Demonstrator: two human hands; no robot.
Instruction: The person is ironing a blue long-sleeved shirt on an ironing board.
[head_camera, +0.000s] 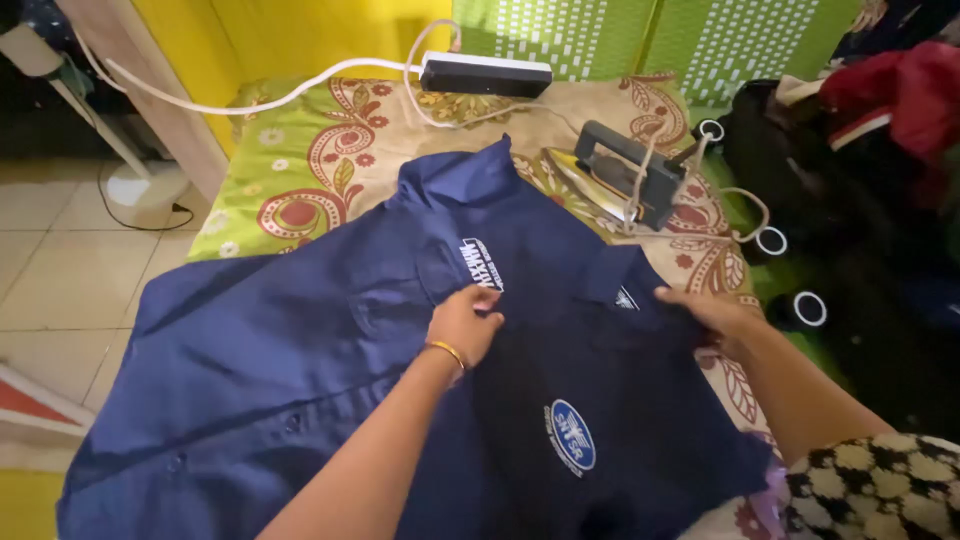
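A dark blue button-up shirt (300, 350) with white printed patches lies spread over a patterned cloth pad (300, 170). My left hand (465, 322), with a gold bangle on the wrist, pinches the shirt's fabric near the chest patch at the middle. My right hand (705, 312) grips the shirt's edge near the collar on the right side. Behind the shirt, a grey clothes iron (615, 175) rests on the pad with its cord looped beside it.
A black and white power strip (485, 75) with white cables sits at the pad's far edge against a yellow and green wall. Dark and red clothes (860, 130) are piled at the right. Tiled floor (60, 260) lies to the left.
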